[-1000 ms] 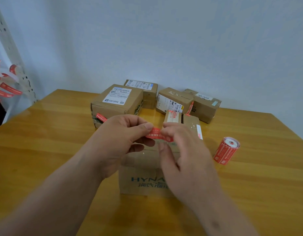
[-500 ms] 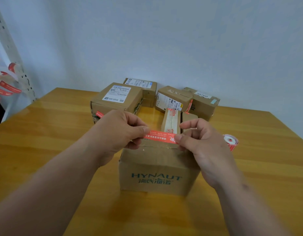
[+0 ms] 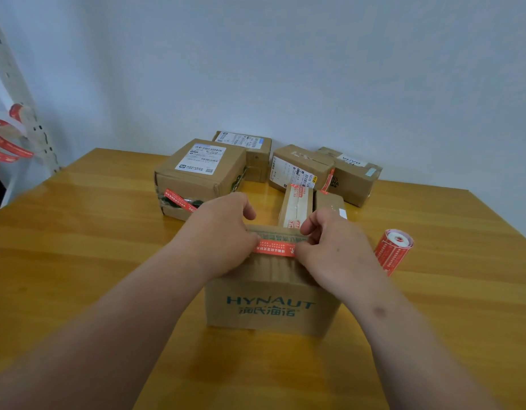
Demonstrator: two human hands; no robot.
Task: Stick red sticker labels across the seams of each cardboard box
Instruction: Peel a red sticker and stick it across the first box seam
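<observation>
A brown cardboard box (image 3: 273, 303) printed HYNAUT stands in front of me on the wooden table (image 3: 78, 261). A red sticker label (image 3: 275, 249) stretches flat over its top. My left hand (image 3: 220, 232) pinches the label's left end and my right hand (image 3: 329, 244) pinches the right end, both low on the box top. The hands hide most of the top and its seam. A roll of red sticker labels (image 3: 393, 251) lies on the table to the right of the box.
Several more cardboard boxes (image 3: 199, 176) crowd the back of the table, some bearing red stickers, with a narrow box (image 3: 295, 205) just behind the near one. Spent red strips (image 3: 7, 146) hang on a white rack at the left. A grey wall rises behind.
Both hands have come down with the red label from above the box onto its top. The label now lies across the top instead of hanging stretched in the air.
</observation>
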